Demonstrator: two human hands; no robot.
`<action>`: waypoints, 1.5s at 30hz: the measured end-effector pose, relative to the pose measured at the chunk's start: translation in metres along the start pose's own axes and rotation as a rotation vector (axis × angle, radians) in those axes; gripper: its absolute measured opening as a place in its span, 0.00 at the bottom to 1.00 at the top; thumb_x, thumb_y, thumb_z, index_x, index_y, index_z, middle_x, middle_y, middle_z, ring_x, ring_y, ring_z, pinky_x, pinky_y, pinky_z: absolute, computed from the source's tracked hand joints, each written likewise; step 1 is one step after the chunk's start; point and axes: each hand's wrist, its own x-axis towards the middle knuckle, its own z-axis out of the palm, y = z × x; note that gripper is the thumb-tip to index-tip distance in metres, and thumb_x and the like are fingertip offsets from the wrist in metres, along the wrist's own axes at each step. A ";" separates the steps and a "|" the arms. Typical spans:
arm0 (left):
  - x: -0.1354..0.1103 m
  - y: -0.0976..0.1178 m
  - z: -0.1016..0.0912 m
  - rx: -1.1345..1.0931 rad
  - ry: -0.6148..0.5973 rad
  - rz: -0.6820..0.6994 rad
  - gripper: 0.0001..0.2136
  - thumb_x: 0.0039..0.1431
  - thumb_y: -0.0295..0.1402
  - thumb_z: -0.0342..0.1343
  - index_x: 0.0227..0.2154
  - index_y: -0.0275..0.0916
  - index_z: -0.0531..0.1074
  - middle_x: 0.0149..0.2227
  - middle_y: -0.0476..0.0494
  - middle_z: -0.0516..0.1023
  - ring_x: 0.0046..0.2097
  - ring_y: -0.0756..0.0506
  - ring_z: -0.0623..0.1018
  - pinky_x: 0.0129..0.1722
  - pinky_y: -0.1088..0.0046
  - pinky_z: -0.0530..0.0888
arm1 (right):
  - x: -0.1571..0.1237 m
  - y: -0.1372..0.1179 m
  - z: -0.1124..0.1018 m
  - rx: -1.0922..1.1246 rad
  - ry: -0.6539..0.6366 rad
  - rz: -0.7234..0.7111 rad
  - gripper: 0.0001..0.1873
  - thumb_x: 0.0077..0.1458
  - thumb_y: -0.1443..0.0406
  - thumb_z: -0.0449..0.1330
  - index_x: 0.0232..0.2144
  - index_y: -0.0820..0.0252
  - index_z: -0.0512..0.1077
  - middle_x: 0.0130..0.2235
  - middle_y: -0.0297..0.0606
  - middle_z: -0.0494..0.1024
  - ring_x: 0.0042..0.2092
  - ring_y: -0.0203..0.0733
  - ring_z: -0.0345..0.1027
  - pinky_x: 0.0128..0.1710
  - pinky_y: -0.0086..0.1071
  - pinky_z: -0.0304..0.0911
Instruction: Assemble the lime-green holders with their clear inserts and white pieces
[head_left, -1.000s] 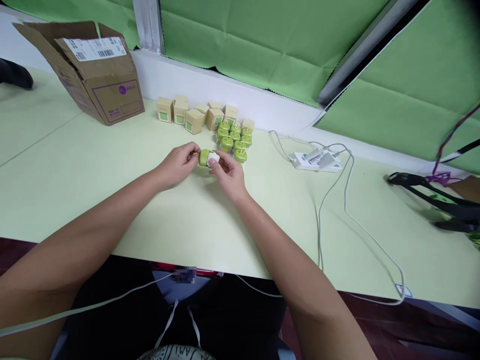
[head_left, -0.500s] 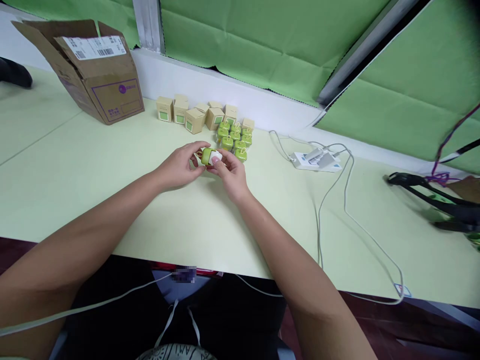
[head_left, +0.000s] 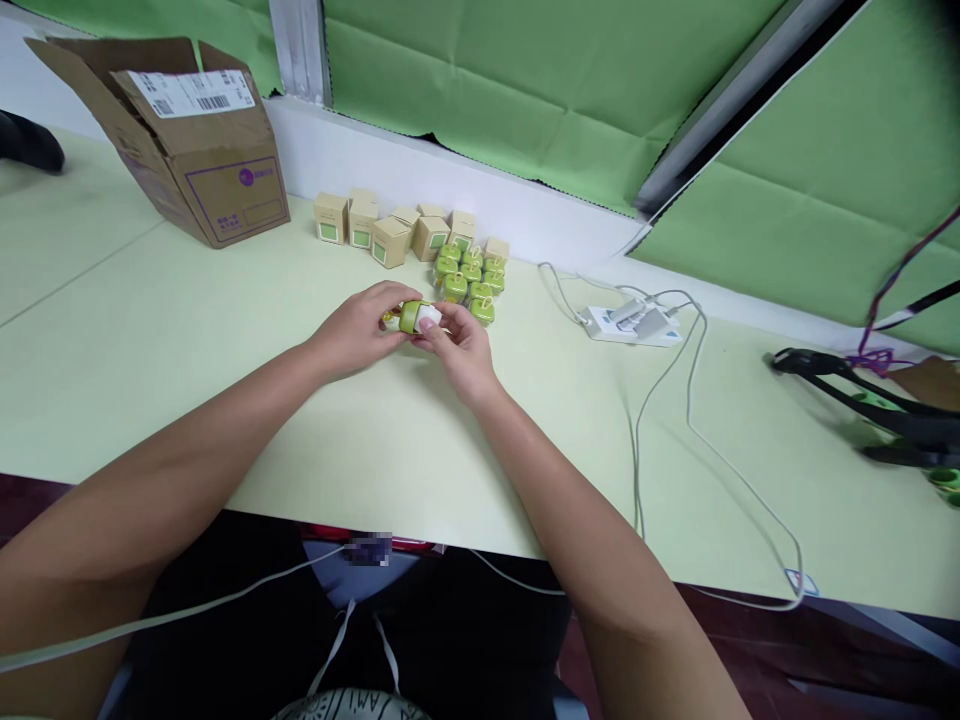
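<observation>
The small green-and-white container (head_left: 409,316) is between the two hands, over the tabletop (head_left: 360,440). Its long axis lies sideways, nearly level: the white end points to the right hand (head_left: 466,352), the green end with a loop to the left hand (head_left: 366,328). The right hand pinches the white part between thumb and fingers. The left hand is curved around the green end; whether it grips firmly, I cannot tell.

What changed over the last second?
Left hand opened from a pinch beside the green-and-white item; its thumb and forefinger now spread rightward about the green end. Unchanged: right hand holding the white end, small boxes, green-topped containers, large carton.
</observation>
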 end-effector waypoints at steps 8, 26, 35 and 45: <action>0.000 0.005 -0.002 -0.014 0.049 -0.011 0.20 0.58 0.33 0.63 0.54 0.43 0.78 0.57 0.40 0.79 0.53 0.40 0.79 0.49 0.65 0.77 | -0.003 -0.007 0.003 -0.012 0.013 -0.039 0.35 0.46 0.38 0.74 0.48 0.51 0.75 0.46 0.37 0.83 0.45 0.44 0.79 0.52 0.44 0.81; -0.001 -0.002 0.002 0.043 0.107 0.098 0.20 0.59 0.36 0.62 0.54 0.42 0.80 0.53 0.41 0.82 0.45 0.44 0.81 0.47 0.66 0.82 | 0.001 0.003 -0.005 -0.073 -0.018 -0.104 0.32 0.50 0.40 0.73 0.49 0.48 0.74 0.45 0.36 0.83 0.42 0.43 0.82 0.48 0.43 0.82; -0.001 -0.006 0.006 -0.012 0.134 0.077 0.21 0.58 0.40 0.66 0.53 0.41 0.81 0.51 0.41 0.83 0.45 0.44 0.82 0.49 0.66 0.82 | 0.000 0.007 -0.002 -0.156 0.030 -0.205 0.30 0.54 0.40 0.71 0.49 0.52 0.76 0.48 0.41 0.84 0.47 0.47 0.82 0.51 0.46 0.81; -0.002 0.000 0.007 -0.043 0.134 0.037 0.21 0.57 0.42 0.66 0.53 0.40 0.81 0.50 0.40 0.83 0.45 0.44 0.83 0.49 0.65 0.81 | -0.002 0.000 -0.001 -0.173 0.033 -0.282 0.27 0.56 0.43 0.70 0.46 0.52 0.71 0.47 0.37 0.80 0.46 0.42 0.81 0.50 0.41 0.81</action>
